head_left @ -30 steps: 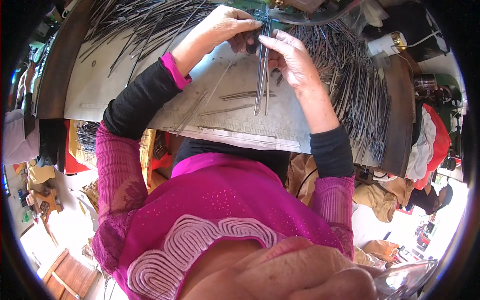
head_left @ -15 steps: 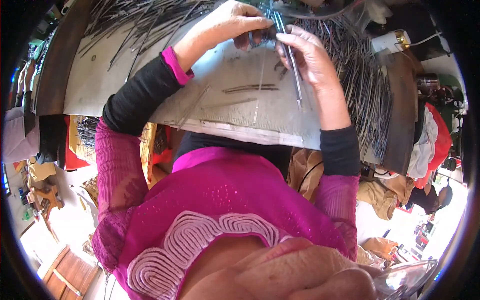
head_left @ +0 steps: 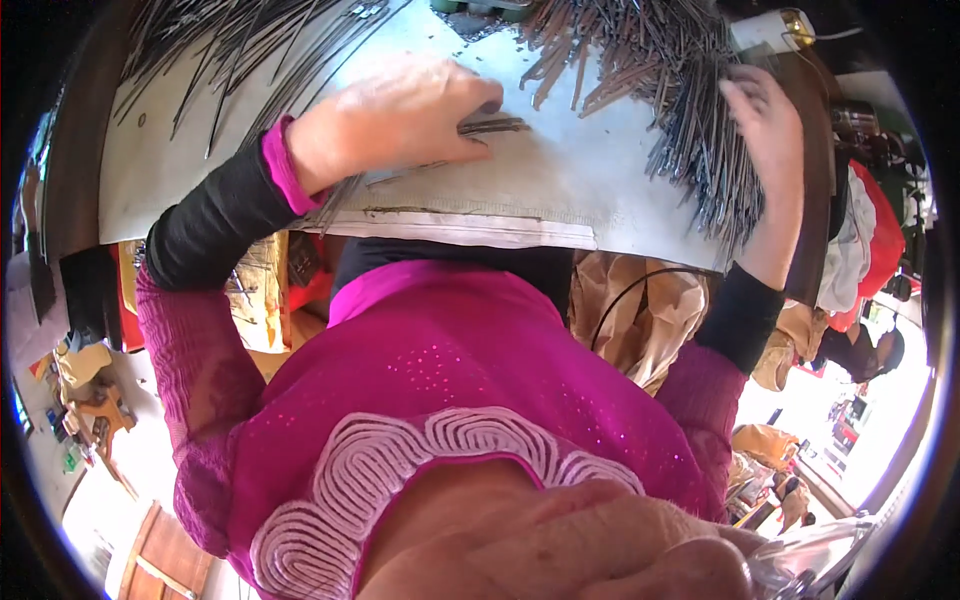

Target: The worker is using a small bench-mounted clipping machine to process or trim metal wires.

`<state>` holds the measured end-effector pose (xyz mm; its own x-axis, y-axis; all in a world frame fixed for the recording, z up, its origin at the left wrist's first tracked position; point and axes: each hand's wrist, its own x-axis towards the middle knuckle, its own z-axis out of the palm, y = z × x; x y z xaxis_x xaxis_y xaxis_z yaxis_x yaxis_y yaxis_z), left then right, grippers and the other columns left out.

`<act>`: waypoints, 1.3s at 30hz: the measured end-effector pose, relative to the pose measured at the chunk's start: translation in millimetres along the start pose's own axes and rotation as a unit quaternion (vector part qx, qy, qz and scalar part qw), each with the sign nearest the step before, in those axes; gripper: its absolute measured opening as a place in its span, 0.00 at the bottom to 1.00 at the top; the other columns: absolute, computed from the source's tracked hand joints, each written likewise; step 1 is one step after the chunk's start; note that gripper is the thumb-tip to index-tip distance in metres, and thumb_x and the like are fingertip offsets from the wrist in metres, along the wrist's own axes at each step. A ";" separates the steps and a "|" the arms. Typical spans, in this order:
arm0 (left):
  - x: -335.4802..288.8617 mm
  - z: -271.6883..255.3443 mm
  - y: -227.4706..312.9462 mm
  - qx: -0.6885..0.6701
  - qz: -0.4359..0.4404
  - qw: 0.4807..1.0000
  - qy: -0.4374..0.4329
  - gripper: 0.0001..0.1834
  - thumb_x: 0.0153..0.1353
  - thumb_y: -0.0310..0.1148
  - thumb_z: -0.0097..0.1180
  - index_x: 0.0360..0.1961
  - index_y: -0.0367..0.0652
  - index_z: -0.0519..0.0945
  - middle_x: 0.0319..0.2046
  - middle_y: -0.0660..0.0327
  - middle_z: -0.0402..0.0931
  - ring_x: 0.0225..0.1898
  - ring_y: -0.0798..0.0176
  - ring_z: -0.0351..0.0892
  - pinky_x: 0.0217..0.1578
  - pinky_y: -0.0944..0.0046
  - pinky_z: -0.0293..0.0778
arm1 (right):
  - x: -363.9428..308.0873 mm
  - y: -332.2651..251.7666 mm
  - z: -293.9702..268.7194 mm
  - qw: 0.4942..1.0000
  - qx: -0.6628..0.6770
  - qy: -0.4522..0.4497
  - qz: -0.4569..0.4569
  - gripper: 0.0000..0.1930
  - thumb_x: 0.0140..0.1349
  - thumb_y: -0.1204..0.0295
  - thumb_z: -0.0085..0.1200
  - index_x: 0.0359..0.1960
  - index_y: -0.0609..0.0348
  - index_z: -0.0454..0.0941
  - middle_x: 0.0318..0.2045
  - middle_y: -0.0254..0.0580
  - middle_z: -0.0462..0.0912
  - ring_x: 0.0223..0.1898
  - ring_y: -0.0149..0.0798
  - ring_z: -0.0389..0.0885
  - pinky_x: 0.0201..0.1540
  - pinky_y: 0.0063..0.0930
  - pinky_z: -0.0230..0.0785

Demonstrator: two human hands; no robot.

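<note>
My left hand (head_left: 400,118) is over the pale worktop, thumb and fingers apart. A few short dark rods (head_left: 497,126) lie between its thumb and fingertips, with no grip on them that I can see. My right hand (head_left: 768,128) is at the right edge of a large heap of thin dark metal rods (head_left: 690,150). Its fingers are slightly blurred, loosely bent and apart beside the rods, and nothing shows in them.
More long dark rods (head_left: 230,60) are spread at the far left of the worktop (head_left: 590,200). A dark green object (head_left: 485,10) stands at the far middle. A white cylinder with a cord (head_left: 768,32) is at the far right. Brown paper (head_left: 640,310) hangs below the front edge.
Half a second ago both hands were together at the far middle, around thin rods. They have parted: my right went right to the heap, my left came nearer, to the short rods. The view has shifted.
</note>
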<state>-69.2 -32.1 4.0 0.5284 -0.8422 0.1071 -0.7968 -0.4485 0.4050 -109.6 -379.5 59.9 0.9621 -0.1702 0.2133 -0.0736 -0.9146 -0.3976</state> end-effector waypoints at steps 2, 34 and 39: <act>-3.9 3.8 1.6 0.037 -0.016 0.999 -0.006 0.13 0.49 0.39 0.56 0.31 0.41 0.75 0.24 0.52 0.76 0.30 0.48 0.76 0.29 0.55 0.70 | -4.3 -22.1 24.7 0.997 0.005 -0.066 -0.036 0.17 0.56 0.63 0.53 0.43 0.59 0.75 0.34 0.46 0.81 0.36 0.39 0.80 0.39 0.29 0.70; 23.2 4.8 -48.2 -0.127 -0.091 0.986 0.058 0.14 0.53 0.36 0.56 0.38 0.40 0.79 0.24 0.55 0.77 0.22 0.64 0.73 0.27 0.65 0.69 | -8.4 -92.4 109.6 0.907 0.388 -0.057 -0.155 0.08 0.60 0.70 0.52 0.36 0.63 0.75 0.30 0.38 0.81 0.32 0.29 0.80 0.37 0.20 0.72; 24.5 -3.8 -55.1 -0.229 -0.144 0.961 0.050 0.14 0.55 0.40 0.55 0.36 0.39 0.79 0.20 0.64 0.73 0.20 0.72 0.69 0.20 0.70 0.65 | -12.9 -111.4 103.7 0.855 0.496 -0.101 -0.115 0.08 0.56 0.76 0.56 0.37 0.63 0.75 0.29 0.36 0.80 0.31 0.26 0.77 0.37 0.17 0.71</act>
<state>-11.3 -26.9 -12.2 0.7517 -0.6594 0.0067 -0.4114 -0.4609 0.7863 -86.6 -237.4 8.8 0.9546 0.1307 0.2678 0.2850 -0.1383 -0.9485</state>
